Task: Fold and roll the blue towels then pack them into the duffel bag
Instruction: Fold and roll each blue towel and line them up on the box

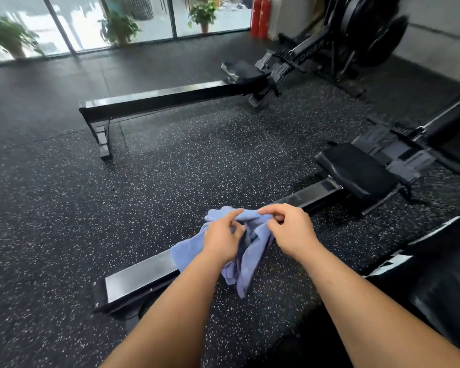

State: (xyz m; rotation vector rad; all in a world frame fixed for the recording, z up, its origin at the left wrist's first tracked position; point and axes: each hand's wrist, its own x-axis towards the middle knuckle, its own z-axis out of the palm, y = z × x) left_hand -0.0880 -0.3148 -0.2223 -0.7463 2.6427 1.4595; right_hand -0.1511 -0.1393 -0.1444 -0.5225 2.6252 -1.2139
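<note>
The blue towel (252, 251) is soft, matt terry cloth, crumpled into loose folds. The floor (170, 181) looks like rough black rubber flecked with white. The nearer rowing machine's rail (141, 272) is smooth metal with a dull sheen, and its seat (356, 173) is black padding, faintly glossy.

I count one blue towel (250, 251), two hands, a left hand (222, 241) and a right hand (290, 229), two rowing machines (144, 274) (157, 99), three potted plants (11, 35) (120, 27) (203, 13), and two red fire extinguishers (256, 17) (265, 18).
</note>
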